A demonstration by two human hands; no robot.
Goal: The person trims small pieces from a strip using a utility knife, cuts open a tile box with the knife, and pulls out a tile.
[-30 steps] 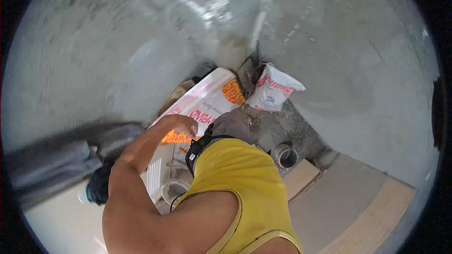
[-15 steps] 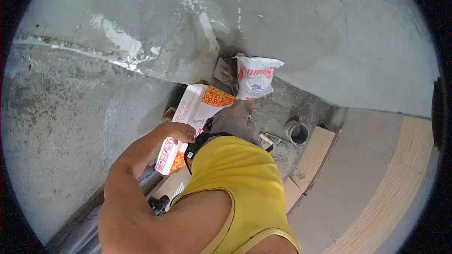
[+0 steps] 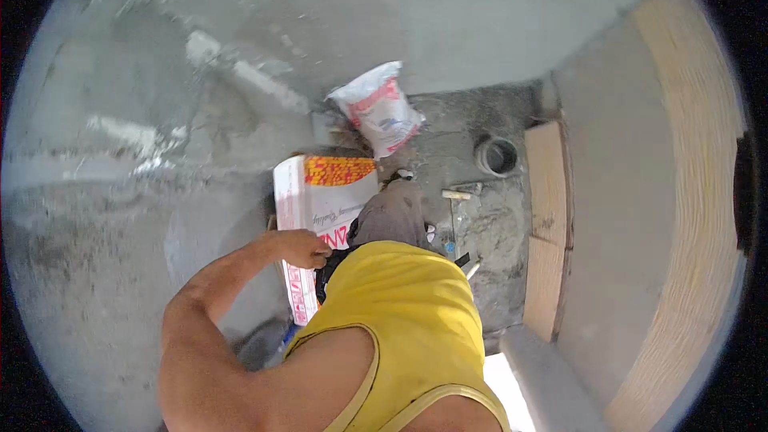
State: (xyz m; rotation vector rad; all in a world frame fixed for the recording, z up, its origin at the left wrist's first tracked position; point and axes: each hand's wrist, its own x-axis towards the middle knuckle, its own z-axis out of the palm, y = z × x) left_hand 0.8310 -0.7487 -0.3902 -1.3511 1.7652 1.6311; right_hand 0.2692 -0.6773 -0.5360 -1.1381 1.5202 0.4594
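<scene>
My left hand (image 3: 304,249) is at my left hip, its fingers curled closed beside a black item (image 3: 326,274) at my waist. What the fingers hold, if anything, is hidden. Beneath that hand stands a white printed carton (image 3: 324,196) with orange and red patterning, partly covered by my arm and my leg (image 3: 392,216). My right hand is out of view; my yellow tank top (image 3: 400,312) fills the lower middle.
A white and red sack (image 3: 382,116) leans in the corner. A round grey bucket (image 3: 496,156) stands on the rough cement floor (image 3: 492,220). A tool with a pale handle (image 3: 457,194) lies nearby. Wood-look tiles (image 3: 546,184) run along the right wall's base.
My view has turned, so the sack and carton appear tilted differently and the bucket sits higher. My left hand stays closed at my hip. A bright patch now shows at the bottom right.
</scene>
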